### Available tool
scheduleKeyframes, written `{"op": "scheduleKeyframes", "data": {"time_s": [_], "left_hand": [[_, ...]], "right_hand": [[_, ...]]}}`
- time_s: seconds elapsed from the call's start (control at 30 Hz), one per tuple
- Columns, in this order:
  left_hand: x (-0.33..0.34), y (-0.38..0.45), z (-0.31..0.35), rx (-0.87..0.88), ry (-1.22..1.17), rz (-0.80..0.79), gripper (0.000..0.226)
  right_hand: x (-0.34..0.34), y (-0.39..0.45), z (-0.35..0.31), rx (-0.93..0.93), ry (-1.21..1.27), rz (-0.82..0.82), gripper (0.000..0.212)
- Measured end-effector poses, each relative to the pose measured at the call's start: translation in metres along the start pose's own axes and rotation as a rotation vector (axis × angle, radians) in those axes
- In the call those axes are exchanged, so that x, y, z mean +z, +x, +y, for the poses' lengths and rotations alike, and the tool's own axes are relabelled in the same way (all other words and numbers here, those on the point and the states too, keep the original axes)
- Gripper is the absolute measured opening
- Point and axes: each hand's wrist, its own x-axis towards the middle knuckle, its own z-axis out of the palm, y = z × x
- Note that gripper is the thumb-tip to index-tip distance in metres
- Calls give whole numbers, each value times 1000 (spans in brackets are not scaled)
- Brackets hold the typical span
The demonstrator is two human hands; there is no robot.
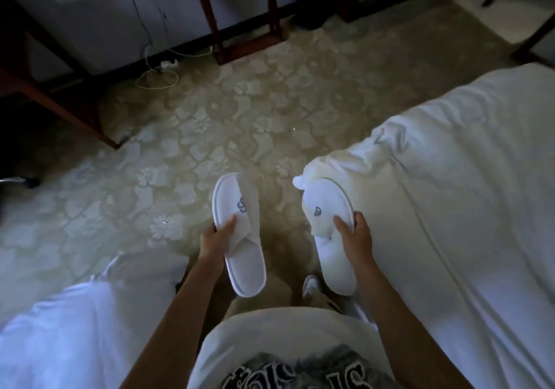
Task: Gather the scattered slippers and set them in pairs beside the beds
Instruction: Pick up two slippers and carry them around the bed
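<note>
Two white slippers were up off the floor, one in each hand, held side by side over the aisle between the beds. The left slipper [239, 235] pointed away from the person, its blue logo showing on the insole, and the left hand [213, 240] pinched it at the edge with the thumb laid across the strap. The right slipper [329, 232] sat close against the corner of the right bed [450, 193], and the right hand [356, 235] gripped its outer rim, thumb on the insole beside a second logo. Both faced the same way, apparently so they could go down as a matched pair. Below them lay the patterned carpet [210, 118], bare at that spot, with the person's shoe [312, 286] just under the right slipper. The left bed [75, 313] bordered the other side. Farther off stood a dark wooden stand [240, 13], loose cables [156, 79] and a small bin [312, 1] by the wall
</note>
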Motion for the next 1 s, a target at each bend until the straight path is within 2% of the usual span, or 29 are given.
{"op": "scheduleKeyframes", "data": {"time_s": [0.1, 0.27, 0.4, 0.5, 0.57, 0.7, 0.77, 0.93, 1.0], "left_hand": [[10, 31, 45, 27, -19, 29, 48], [12, 109, 89, -45, -26, 42, 36], [6, 188, 141, -124, -4, 31, 46], [6, 238, 210, -72, 43, 9, 34], [13, 272, 256, -18, 86, -50, 33], [44, 329, 318, 23, 181, -115, 36], [71, 348, 338, 16, 214, -145, 45], [159, 368, 365, -6, 300, -280, 63], [196, 370, 374, 5, 302, -323, 57]], "right_hand": [[28, 54, -47, -19, -49, -75, 38], [85, 134, -97, 49, -111, -150, 43], [129, 177, -127, 162, -85, 1, 46], [157, 203, -157, 220, -58, 22, 48], [169, 226, -185, 220, -32, 16, 51], [163, 270, -236, 181, 19, 60, 48], [149, 295, -251, 196, 35, 104, 44], [104, 355, -252, 260, 139, 243, 48], [91, 382, -251, 302, 141, 238, 50]]}}
